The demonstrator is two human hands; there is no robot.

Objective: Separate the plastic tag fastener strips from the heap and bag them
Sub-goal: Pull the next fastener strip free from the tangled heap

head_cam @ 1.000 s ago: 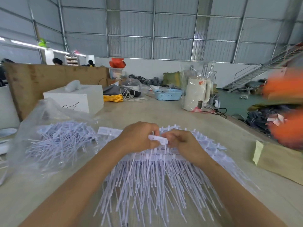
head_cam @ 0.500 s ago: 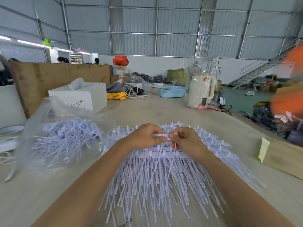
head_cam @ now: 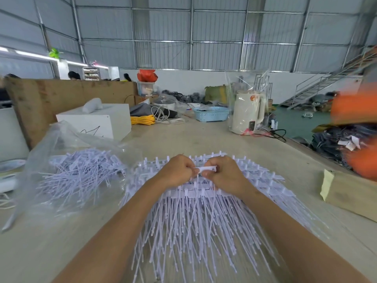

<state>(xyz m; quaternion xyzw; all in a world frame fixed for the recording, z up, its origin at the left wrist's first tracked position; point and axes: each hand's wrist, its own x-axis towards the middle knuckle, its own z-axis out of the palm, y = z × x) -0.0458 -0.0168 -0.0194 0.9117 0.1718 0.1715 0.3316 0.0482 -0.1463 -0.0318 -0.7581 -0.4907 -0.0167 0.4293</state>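
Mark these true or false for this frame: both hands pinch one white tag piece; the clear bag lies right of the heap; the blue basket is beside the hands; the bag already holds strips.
1. Both the left hand and right hand pinch one small white plastic tag piece: true.
2. The clear plastic bag lies right of the heap of white plastic fastener strips: false, it lies left.
3. The light blue plastic basket sits beside the hands: false, it stands far back on the table.
4. The bag already holds strips: true.
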